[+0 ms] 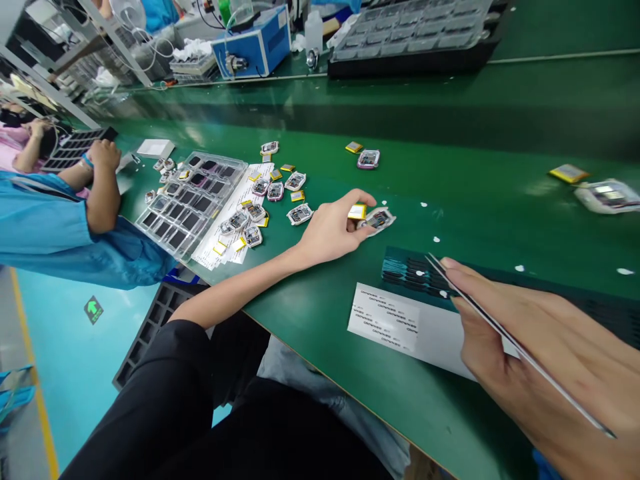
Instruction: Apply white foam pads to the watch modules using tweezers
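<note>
My left hand [333, 230] is stretched out over the green bench, its thumb and fingers closed around a small watch-like case [379, 221] with exposed electronics. A yellow-edged battery cell [357, 211] shows between those fingers, beside the case. In my right hand [545, 340] are thin metal tweezers [493, 320], their tips pointing up and left. Below the tips lies a dark strip sheet [415, 270] with black and teal pieces on it. Under the right hand is a white label sheet [385, 317] with rows of black print, partly hidden.
Several more cases [300, 213] with batteries lie left of my left hand, some on printed paper [213, 250]. A clear compartment tray [193, 200] stands beyond. A co-worker's arm [103, 187] rests at left. A blue box [253, 43] and stacked trays [410, 33] line the back.
</note>
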`<state>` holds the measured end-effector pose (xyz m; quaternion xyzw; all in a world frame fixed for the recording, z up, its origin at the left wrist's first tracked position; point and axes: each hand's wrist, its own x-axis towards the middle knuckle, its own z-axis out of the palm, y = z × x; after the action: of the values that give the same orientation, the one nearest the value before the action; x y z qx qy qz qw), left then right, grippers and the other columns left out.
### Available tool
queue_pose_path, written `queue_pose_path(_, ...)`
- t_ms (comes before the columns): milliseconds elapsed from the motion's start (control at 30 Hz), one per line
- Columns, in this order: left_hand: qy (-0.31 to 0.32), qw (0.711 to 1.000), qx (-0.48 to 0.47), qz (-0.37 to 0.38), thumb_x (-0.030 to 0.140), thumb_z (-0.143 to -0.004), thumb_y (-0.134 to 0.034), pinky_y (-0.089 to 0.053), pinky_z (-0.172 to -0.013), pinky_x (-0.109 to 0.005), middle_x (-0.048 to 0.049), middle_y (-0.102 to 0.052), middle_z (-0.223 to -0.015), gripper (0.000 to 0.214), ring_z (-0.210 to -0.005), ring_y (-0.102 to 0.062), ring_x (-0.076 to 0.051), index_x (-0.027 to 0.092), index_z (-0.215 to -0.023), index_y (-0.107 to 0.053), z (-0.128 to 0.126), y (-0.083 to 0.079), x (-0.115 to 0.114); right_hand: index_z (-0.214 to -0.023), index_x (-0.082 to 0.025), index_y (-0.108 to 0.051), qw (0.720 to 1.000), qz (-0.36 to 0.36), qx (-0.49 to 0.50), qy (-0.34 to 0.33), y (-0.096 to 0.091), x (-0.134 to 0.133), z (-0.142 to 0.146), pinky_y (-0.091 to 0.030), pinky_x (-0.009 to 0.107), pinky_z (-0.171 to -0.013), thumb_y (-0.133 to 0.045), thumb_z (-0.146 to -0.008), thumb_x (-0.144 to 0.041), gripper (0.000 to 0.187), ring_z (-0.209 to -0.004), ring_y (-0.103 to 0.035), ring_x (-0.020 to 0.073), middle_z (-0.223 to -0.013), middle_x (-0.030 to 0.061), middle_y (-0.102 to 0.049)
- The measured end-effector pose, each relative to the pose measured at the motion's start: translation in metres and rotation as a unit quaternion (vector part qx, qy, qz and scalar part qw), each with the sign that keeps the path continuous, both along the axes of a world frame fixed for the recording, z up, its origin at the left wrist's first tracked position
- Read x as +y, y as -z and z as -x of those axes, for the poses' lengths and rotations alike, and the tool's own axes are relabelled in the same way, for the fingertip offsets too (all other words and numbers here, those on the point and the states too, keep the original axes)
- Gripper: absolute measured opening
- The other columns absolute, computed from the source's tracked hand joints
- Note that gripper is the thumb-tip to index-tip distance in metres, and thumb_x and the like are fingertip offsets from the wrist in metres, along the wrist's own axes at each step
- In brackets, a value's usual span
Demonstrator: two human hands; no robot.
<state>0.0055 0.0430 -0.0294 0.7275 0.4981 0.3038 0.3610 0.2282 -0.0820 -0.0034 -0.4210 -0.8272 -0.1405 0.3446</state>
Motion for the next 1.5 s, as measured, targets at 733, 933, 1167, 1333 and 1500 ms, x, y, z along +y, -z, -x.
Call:
queue_pose_path(733,0.045,0.932,0.322,-0.159,0.013,-0.099,-0.036,-0.044,-0.11,-0.052,-0.0178,-0.065,-0.147,0.045,-0.134,-0.057,-0.032,0.014,-0.137,-0.06,-0.008,-0.006,0.048,-0.162,-0.014,-0.042,0.992,-0.118,-0.011,-0.04,-0.009,0.005,0.003,-0.06,0.031,-0.078,-0.079,-0.086,-0.004,0.084,-0.086,-0.078,0.0198,-0.118,0.0067,-0.079)
queue_pose_path(933,0.023,0.947,0.312,-0.08,0.006,-0.084,-0.056,-0.039,-0.121,-0.059,-0.0197,-0.055,-0.159,0.052,-0.151,-0.043,-0.035,0.015,-0.135,-0.061,-0.001,-0.023,0.134,-0.165,-0.018,-0.035,0.992,-0.123,-0.021,-0.03,-0.011,0.005,0.004,-0.06,0.03,-0.074,-0.073,-0.092,-0.008,0.083,-0.085,-0.078,0.0185,-0.119,0.0045,-0.08)
queue_pose_path(1167,0.002,0.982,0.19,-0.019,0.01,-0.07,-0.081,-0.053,-0.095,-0.036,-0.0067,-0.074,-0.092,0.029,-0.096,-0.066,-0.022,0.018,-0.085,-0.058,0.008,-0.034,0.137,-0.157,-0.018,-0.048,0.993,-0.114,-0.005,-0.026,-0.007,0.004,0.003,-0.06,0.03,-0.079,-0.072,-0.092,-0.008,0.07,-0.09,-0.077,0.0177,-0.12,0.0031,-0.08)
queue_pose_path(1333,0.009,0.999,0.028,0.027,0.025,-0.094,-0.065,-0.055,-0.078,-0.029,-0.0014,-0.074,-0.083,0.021,-0.076,-0.07,-0.014,0.021,-0.09,-0.045,-0.011,-0.034,0.067,-0.137,-0.021,-0.062,0.998,-0.065,0.021,-0.011,-0.004,0.004,0.005,-0.059,0.03,-0.081,-0.061,-0.096,-0.008,0.043,-0.096,-0.076,0.018,-0.114,0.0015,-0.082)
queue_pose_path(1500,0.148,0.944,-0.245,0.166,0.055,-0.094,-0.069,-0.061,-0.072,-0.031,-0.0023,-0.077,-0.091,0.052,-0.068,-0.077,-0.016,0.022,-0.127,-0.045,-0.024,-0.029,-0.021,-0.134,-0.019,-0.062,0.998,-0.019,0.043,0.049,0.002,0.008,0.006,-0.053,0.027,-0.062,-0.047,-0.102,-0.008,0.037,-0.075,-0.073,0.0152,-0.089,0.0008,-0.078)
